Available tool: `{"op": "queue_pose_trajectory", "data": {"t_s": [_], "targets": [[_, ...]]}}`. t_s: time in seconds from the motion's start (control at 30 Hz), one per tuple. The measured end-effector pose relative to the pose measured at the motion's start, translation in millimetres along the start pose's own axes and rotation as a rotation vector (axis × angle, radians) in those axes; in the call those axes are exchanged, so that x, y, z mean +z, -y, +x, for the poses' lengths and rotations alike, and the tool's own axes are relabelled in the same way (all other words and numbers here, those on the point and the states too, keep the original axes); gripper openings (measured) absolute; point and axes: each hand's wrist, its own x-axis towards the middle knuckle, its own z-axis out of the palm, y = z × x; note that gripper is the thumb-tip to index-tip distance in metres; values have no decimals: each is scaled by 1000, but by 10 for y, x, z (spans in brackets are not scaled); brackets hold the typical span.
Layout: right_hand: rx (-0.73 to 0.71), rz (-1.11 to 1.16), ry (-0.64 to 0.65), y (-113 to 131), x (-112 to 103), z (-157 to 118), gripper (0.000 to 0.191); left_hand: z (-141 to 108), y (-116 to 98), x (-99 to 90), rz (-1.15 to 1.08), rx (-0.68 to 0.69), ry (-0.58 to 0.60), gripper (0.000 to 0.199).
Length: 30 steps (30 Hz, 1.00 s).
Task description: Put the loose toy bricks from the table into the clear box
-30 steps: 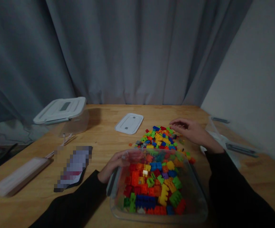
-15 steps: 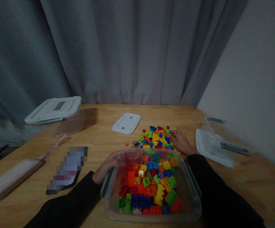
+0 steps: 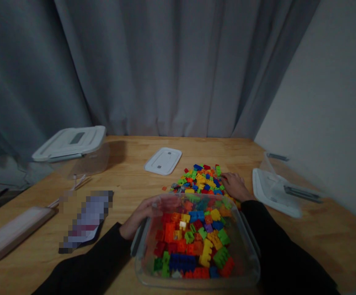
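Observation:
In front of me stands a clear plastic box point(image 3: 248, 262) with several coloured toy bricks point(image 3: 182, 262) inside. My left hand point(image 3: 145, 213) grips its far left corner, the fingers lying along the far rim and partly seen through the plastic. Beyond the box is a heap of loose toy bricks point(image 3: 200, 179) in red, yellow, green, blue and orange. At the heap's right edge rests my right hand point(image 3: 235, 186), fingers stretched out against the bricks and holding none that I can see. Part of the heap is hidden behind the box.
A white lid point(image 3: 163, 161) lies behind the heap. On the left stand a lidded clear box point(image 3: 98, 157), a pixelated flat item point(image 3: 88, 219) and a pale elongated case point(image 3: 16, 233). Another clear box point(image 3: 303, 191) and white lid point(image 3: 259, 188) are at right, near the wall.
My right hand has shifted slightly at the heap's right edge, and a green brick near its fingertips has moved a little. My left hand keeps its place on the box.

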Motion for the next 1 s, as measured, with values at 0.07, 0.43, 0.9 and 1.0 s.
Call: {"op": "queue_pose_trajectory", "data": {"t_s": [0.07, 0.43, 0.9, 1.0], "targets": [[-7, -6, -6, -13, -15, -14, 35, 0, -12, 13, 11, -2, -11, 59], [-38, -38, -83, -124, -23, -20, 24, -3, 18, -17, 28, 25, -10, 59], [-91, 130, -125, -104, -58, -35, 23, -6, 55, -36, 4, 1, -5, 60], [-101, 164, -110, -113, -28, -29, 22, -1, 64, -46, 5, 14, -4, 60]]}}
